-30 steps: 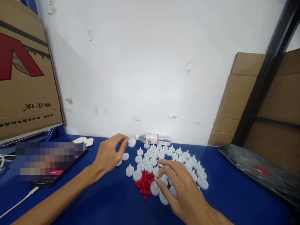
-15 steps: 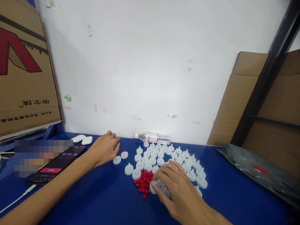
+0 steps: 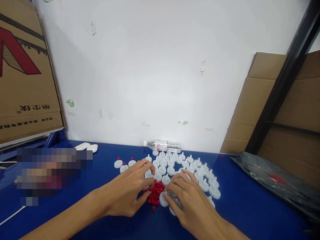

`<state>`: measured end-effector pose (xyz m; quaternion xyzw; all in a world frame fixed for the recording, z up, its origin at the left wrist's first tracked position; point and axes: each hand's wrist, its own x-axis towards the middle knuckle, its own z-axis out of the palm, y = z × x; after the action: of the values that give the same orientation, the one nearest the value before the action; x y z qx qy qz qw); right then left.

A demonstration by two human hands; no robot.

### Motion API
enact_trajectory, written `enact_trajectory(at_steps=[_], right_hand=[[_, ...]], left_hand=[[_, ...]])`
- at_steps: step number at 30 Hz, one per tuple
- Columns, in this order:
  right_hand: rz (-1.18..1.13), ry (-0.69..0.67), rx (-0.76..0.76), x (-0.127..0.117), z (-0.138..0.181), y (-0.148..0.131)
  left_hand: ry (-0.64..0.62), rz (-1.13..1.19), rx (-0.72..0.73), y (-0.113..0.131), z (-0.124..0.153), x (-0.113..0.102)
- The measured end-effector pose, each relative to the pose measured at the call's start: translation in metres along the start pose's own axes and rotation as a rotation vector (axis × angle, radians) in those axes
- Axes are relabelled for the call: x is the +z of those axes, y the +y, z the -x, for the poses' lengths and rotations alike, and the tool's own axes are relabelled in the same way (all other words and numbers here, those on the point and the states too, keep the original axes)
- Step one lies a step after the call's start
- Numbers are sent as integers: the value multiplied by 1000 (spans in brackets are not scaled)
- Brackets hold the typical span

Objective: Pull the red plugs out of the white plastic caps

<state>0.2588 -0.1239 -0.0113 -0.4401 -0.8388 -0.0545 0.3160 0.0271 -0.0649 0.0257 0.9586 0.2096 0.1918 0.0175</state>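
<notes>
Several white plastic caps [image 3: 190, 168] with small spouts are spread over the blue table [image 3: 250, 206]. A small heap of red plugs [image 3: 155, 193] lies at their near edge. My left hand [image 3: 130, 193] reaches into the red heap, thumb and fingers curled over it; what they pinch is hidden. My right hand [image 3: 190, 200] rests on a white cap [image 3: 163, 200] beside the heap, fingers bent around it. Three white caps with red plugs fitted [image 3: 124, 164] stand apart to the left.
A clear water bottle [image 3: 165, 146] lies by the white wall. Cardboard boxes [image 3: 22, 76] stand at left, more cardboard [image 3: 287, 100] and a black post [image 3: 282, 80] at right. A dark plastic bag [image 3: 275, 176] lies at right. Two white oval objects [image 3: 86, 146] and a blurred patch are at left.
My left hand set a plugged cap down at the left, then swung right to the red heap. My right hand closed on a white cap and stayed by the heap.
</notes>
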Motion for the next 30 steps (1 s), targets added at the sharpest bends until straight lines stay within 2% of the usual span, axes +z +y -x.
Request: enact_trajectory(at_steps=[11,22,30], right_hand=[[-62,145,-110,-13,-3,-9],[-87,197,-132,-11,-2,-6],[-61,214,-120,-10,-2,-4]], left_hand=[[-32,-10,-14,-6,-1,3],[-70,2,-41,-7,0,2],[3,-1,-11,-7,-1,1]])
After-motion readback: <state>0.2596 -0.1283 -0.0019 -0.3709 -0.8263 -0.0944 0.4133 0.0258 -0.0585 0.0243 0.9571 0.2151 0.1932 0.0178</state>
